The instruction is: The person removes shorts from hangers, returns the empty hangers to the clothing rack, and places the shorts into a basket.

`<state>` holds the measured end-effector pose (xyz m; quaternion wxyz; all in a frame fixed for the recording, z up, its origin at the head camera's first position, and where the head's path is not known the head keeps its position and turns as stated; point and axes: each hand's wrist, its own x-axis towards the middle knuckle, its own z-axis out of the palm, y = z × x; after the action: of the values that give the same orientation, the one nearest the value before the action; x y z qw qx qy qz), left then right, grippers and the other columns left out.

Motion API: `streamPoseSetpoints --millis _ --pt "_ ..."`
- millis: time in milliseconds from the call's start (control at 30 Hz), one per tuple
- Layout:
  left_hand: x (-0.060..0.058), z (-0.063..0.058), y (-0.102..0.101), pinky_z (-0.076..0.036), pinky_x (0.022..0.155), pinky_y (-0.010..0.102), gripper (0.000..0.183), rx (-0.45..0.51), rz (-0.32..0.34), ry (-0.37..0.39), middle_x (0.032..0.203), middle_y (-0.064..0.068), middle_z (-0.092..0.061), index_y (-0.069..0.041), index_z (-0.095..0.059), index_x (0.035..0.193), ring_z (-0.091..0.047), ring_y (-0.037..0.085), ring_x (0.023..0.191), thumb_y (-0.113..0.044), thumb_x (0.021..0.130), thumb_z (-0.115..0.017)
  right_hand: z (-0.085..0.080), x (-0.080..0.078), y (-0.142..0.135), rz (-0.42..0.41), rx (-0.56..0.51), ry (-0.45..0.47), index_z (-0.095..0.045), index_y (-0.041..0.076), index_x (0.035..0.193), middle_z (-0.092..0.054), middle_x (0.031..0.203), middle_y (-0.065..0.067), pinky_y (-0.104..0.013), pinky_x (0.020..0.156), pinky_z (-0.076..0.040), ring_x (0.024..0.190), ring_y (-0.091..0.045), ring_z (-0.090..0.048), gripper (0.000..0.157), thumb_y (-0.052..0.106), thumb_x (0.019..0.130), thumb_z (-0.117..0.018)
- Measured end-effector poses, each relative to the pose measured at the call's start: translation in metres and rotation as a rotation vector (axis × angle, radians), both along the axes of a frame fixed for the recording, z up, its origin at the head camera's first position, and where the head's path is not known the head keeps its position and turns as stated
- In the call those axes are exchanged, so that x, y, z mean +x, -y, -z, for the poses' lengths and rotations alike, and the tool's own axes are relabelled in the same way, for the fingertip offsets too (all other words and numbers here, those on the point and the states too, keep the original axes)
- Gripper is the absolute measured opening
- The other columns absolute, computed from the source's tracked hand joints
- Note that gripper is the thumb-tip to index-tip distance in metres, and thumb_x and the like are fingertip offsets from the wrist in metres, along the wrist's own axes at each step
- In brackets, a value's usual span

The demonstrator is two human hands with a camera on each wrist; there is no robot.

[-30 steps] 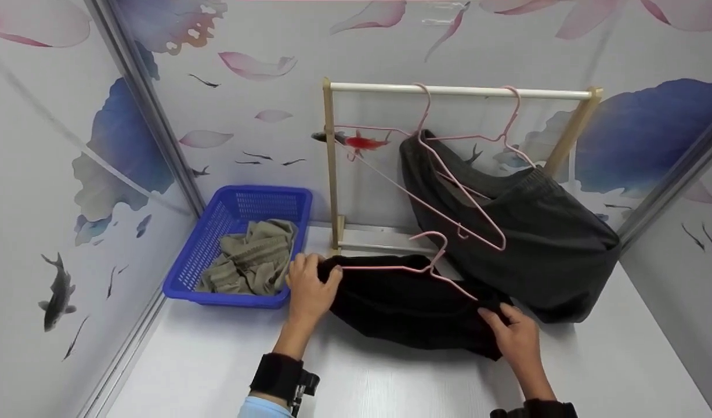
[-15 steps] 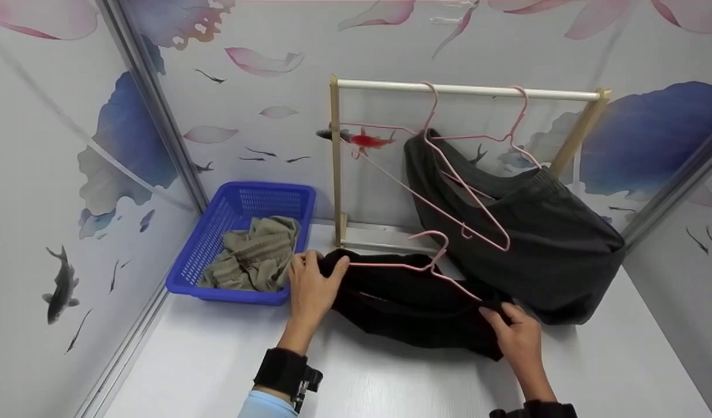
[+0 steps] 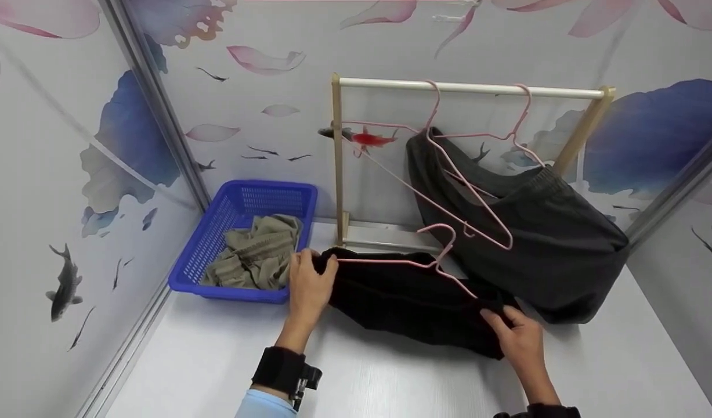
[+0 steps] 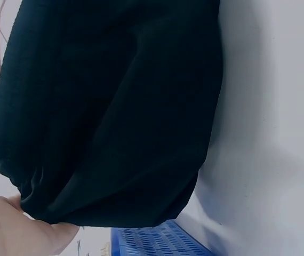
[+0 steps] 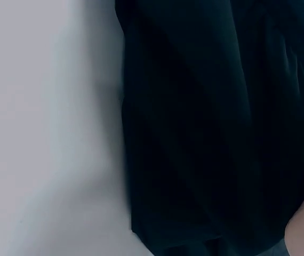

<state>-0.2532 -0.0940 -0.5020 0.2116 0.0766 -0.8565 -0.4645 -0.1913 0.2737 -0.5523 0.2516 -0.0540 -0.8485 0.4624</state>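
Note:
A black garment with a gathered waistband point(image 3: 402, 307) hangs stretched between both hands, just above the white table. Inside its waist sits a pink hanger point(image 3: 385, 262), hook up. At the left end, the left hand point(image 3: 310, 287) pinches the waistband and the hanger's corner between thumb and fingers. The right hand point(image 3: 524, 339) grips the waistband's right end, near the other end of the hanger, which the cloth covers. In the left wrist view the black cloth point(image 4: 114, 112) fills the middle beside the thumb. The right wrist view shows dark folds point(image 5: 194, 133) beside the right hand's fingers.
Behind stands a small rack with a white rail point(image 3: 385, 85). From it hang a bare pink hanger point(image 3: 477, 197) and a dark grey garment point(image 3: 541, 244) on another pink hanger. At left, a blue basket point(image 3: 184, 281) holds crumpled khaki cloth point(image 3: 257, 255).
The black garment's waist opening, parted half a second ago with a sliver of hanger bar visible, has closed up. The hanger's hook has risen slightly. Both hands keep their hold; the head view shifts a little.

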Motion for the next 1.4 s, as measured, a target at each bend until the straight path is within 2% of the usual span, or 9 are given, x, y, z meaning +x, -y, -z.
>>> streamPoseSetpoints --millis 200,467,600,733,933,1033,1167,1267,1400 --pt "-0.002 -0.003 0.001 -0.05 0.085 0.051 0.025 -0.027 0.009 -0.031 0.1 0.017 -0.057 -0.001 -0.062 0.103 -0.059 0.037 0.095 -0.024 0.095 -0.064 0.0 0.001 -0.001 -0.016 0.025 -0.034 -0.07 0.01 0.072 -0.068 0.076 -0.001 -0.013 0.064 -0.04 0.066 -0.006 -0.051 0.018 0.006 0.083 -0.085" --pt "0.0 -0.004 0.003 -0.051 0.083 0.052 0.024 -0.023 0.017 0.0 0.098 0.021 -0.061 0.004 -0.063 0.102 -0.061 0.038 0.091 -0.019 0.099 -0.056 0.001 0.008 0.0 -0.047 0.012 0.059 -0.079 0.011 0.088 -0.075 0.097 -0.006 -0.007 0.076 -0.044 0.082 0.001 -0.06 0.005 0.013 0.088 -0.083" --pt "-0.003 -0.003 0.005 -0.051 0.079 0.051 0.021 -0.036 0.019 0.002 0.092 0.021 -0.061 0.004 -0.062 0.097 -0.062 0.037 0.087 -0.015 0.099 -0.054 0.003 0.009 0.0 -0.061 0.008 0.053 -0.082 0.009 0.1 -0.076 0.101 -0.007 -0.005 0.081 -0.043 0.09 0.006 -0.062 0.014 0.012 0.087 -0.084" --pt "-0.004 -0.002 0.008 -0.05 0.077 0.05 0.02 -0.028 0.031 0.017 0.089 0.02 -0.06 0.003 -0.061 0.093 -0.06 0.036 0.084 -0.013 0.101 -0.051 0.005 0.009 0.001 -0.069 0.0 0.042 -0.082 0.007 0.103 -0.076 0.101 -0.007 -0.005 0.083 -0.043 0.091 0.008 -0.061 0.016 0.009 0.087 -0.084" --pt "-0.004 -0.002 0.012 -0.052 0.095 0.056 0.033 0.041 0.036 0.038 0.117 0.031 -0.068 0.012 -0.065 0.118 -0.065 0.046 0.111 -0.011 0.102 -0.047 0.007 0.009 0.003 -0.086 -0.013 -0.01 -0.082 0.006 0.097 -0.075 0.095 -0.001 -0.006 0.08 -0.044 0.086 0.005 -0.062 0.014 0.001 0.084 -0.083" --pt "-0.004 -0.003 0.012 -0.052 0.097 0.057 0.036 0.076 0.033 0.05 0.122 0.032 -0.067 0.013 -0.065 0.123 -0.064 0.046 0.115 -0.011 0.103 -0.046 0.007 0.008 0.003 -0.098 -0.011 -0.036 -0.082 0.005 0.099 -0.075 0.095 0.001 -0.006 0.08 -0.044 0.087 0.006 -0.062 0.016 0.0 0.084 -0.083" --pt "-0.004 -0.005 0.013 -0.053 0.083 0.049 0.028 0.116 0.029 0.091 0.1 0.025 -0.069 0.006 -0.067 0.103 -0.066 0.037 0.095 -0.011 0.104 -0.045 0.006 0.008 0.001 -0.095 -0.019 -0.008 -0.082 0.005 0.101 -0.076 0.098 -0.002 -0.006 0.081 -0.045 0.088 0.006 -0.062 0.015 0.001 0.086 -0.082" --pt "-0.005 -0.006 0.014 -0.044 0.071 0.04 0.027 0.143 0.03 0.112 0.079 0.015 -0.057 -0.002 -0.058 0.082 -0.053 0.026 0.075 -0.011 0.104 -0.045 0.003 0.009 0.0 -0.075 -0.023 0.052 -0.081 0.002 0.105 -0.077 0.105 -0.009 -0.004 0.083 -0.043 0.091 0.009 -0.061 0.017 0.004 0.088 -0.081" --pt "-0.006 -0.008 0.016 -0.035 0.067 0.034 0.032 0.205 0.019 0.133 0.069 0.006 -0.047 -0.01 -0.049 0.071 -0.041 0.02 0.067 -0.011 0.103 -0.044 0.002 0.01 0.0 -0.054 -0.023 0.111 -0.079 -0.002 0.11 -0.075 0.113 -0.018 -0.002 0.086 -0.041 0.096 0.014 -0.058 0.024 0.009 0.088 -0.082"
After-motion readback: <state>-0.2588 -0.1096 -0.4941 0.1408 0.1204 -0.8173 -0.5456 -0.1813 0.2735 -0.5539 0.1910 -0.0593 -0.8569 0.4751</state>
